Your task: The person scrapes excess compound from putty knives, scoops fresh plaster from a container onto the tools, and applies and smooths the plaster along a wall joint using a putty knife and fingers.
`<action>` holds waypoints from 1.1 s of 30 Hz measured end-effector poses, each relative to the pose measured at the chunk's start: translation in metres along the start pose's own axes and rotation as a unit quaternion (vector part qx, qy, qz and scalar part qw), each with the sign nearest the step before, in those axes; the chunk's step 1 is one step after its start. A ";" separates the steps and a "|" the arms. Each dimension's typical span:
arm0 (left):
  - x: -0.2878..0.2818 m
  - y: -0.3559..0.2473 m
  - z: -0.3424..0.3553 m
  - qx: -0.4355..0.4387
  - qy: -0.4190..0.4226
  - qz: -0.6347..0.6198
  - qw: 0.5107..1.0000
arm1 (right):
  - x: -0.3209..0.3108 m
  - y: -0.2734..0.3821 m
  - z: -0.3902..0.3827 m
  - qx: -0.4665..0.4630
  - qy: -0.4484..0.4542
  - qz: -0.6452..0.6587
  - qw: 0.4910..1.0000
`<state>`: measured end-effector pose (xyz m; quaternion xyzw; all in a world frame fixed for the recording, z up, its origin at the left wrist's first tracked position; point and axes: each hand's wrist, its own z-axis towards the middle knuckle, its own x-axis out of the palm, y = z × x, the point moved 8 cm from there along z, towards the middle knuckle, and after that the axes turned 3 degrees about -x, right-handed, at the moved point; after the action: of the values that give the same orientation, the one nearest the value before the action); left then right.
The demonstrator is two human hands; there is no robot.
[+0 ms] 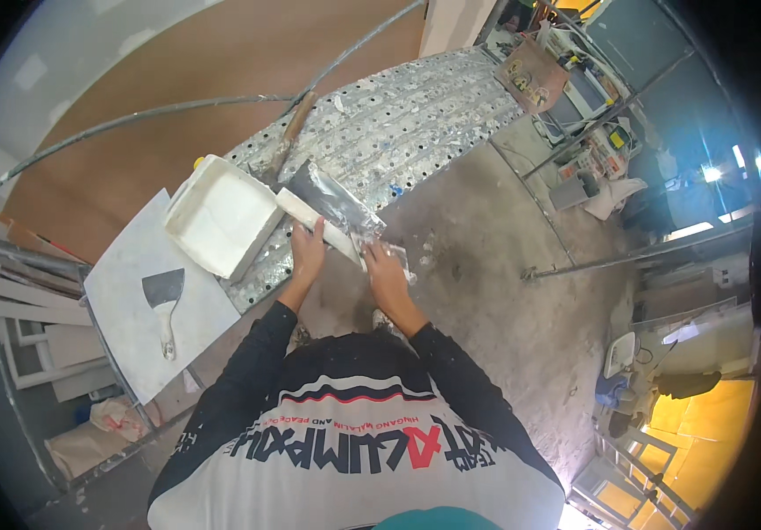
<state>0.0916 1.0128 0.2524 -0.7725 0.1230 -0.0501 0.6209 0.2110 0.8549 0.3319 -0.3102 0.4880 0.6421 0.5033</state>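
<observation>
My left hand is closed around a long pale strip that slants down to the right. The strip's lower end reaches my right hand, whose fingers are pressed on a white-smeared flat piece; its kind is unclear. Just beyond the strip, a grey metal blade-like sheet lies on the perforated scaffold plank. Left of my hands sits a white tub of smooth white compound. A putty knife with a white-smeared handle rests on a white board.
A tool with a wooden handle lies on the plank beyond the tub. Scaffold tubes curve along the left and far side. A brown bag stands at the plank's far end, with clutter beside it. Below is a stained concrete floor.
</observation>
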 end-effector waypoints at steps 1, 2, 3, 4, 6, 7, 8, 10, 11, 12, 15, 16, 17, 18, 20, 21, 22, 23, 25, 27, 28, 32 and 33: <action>0.001 0.005 0.002 0.001 -0.001 -0.003 1.000 | 0.003 -0.002 -0.003 -0.003 0.000 -0.002 1.000; 0.002 0.003 0.004 0.038 -0.004 -0.020 0.999 | 0.006 -0.001 -0.005 -0.028 -0.006 -0.025 0.999; 0.003 0.002 0.005 0.075 -0.006 -0.038 0.996 | 0.008 -0.001 -0.007 -0.052 -0.012 -0.049 0.997; 0.004 0.006 0.006 0.073 -0.005 -0.036 0.997 | 0.006 0.000 0.003 -0.050 -0.011 -0.047 0.998; 0.001 0.007 0.009 0.053 0.003 -0.032 0.998 | -0.009 0.003 0.044 -0.011 -0.014 0.034 0.999; 0.003 -0.003 0.000 0.053 0.006 -0.032 0.998 | -0.011 0.002 0.039 -0.009 -0.014 0.033 0.999; 0.009 -0.020 -0.009 0.017 0.015 -0.006 1.000 | -0.014 -0.005 0.037 0.008 -0.020 0.045 0.999; -0.004 -0.015 0.005 0.079 -0.021 0.007 0.997 | -0.012 0.000 0.033 0.032 0.007 0.107 0.994; 0.000 -0.018 0.002 0.081 -0.023 0.004 0.996 | -0.012 0.003 0.025 0.028 0.006 0.105 0.994; 0.005 -0.017 0.000 0.063 -0.021 -0.022 0.998 | -0.010 0.004 0.020 0.031 0.001 0.105 0.994; 0.010 -0.010 -0.004 0.066 -0.022 -0.031 0.997 | -0.011 0.015 0.041 -0.009 -0.053 0.093 0.994; 0.009 -0.011 -0.003 0.119 -0.040 -0.016 0.992 | -0.012 0.019 0.060 -0.016 -0.066 0.068 0.995; 0.008 -0.019 -0.007 0.172 -0.056 -0.002 0.983 | -0.015 0.021 0.070 -0.021 -0.080 0.042 0.996; 0.006 -0.018 -0.009 0.172 -0.058 -0.003 0.983 | -0.018 0.023 0.072 -0.023 -0.080 0.042 0.996; 0.009 -0.024 -0.007 0.090 -0.044 0.060 0.993 | -0.018 0.012 0.081 0.003 -0.039 0.076 0.996; 0.008 -0.033 -0.011 0.093 -0.045 0.059 0.993 | -0.019 0.014 0.076 0.001 -0.041 0.075 0.996; 0.010 -0.036 -0.019 0.070 -0.034 0.046 0.996 | -0.018 0.017 0.062 0.005 -0.030 0.092 0.995; 0.013 -0.038 -0.022 0.047 -0.021 0.034 0.998 | -0.017 0.016 0.054 0.010 -0.018 0.108 0.994; 0.010 -0.034 -0.012 0.063 -0.022 0.032 0.997 | -0.013 0.012 0.069 -0.008 -0.055 0.101 0.993; 0.003 -0.022 -0.005 0.074 -0.023 0.033 0.996 | -0.018 0.011 0.082 -0.023 -0.087 0.097 0.991; 0.003 -0.022 -0.002 0.103 -0.018 0.024 0.994 | -0.023 0.013 0.091 -0.019 -0.059 0.086 0.994; 0.008 -0.041 -0.016 0.070 -0.002 0.017 0.997 | -0.021 -0.007 0.081 -0.011 -0.004 0.110 0.994; 0.011 -0.045 -0.024 -0.017 0.025 -0.007 1.000 | -0.029 -0.010 0.069 -0.001 0.008 0.122 0.993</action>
<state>0.1029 0.9962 0.3011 -0.7824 0.1339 -0.0722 0.6039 0.2362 0.9102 0.3777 -0.2540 0.5256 0.6966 0.4171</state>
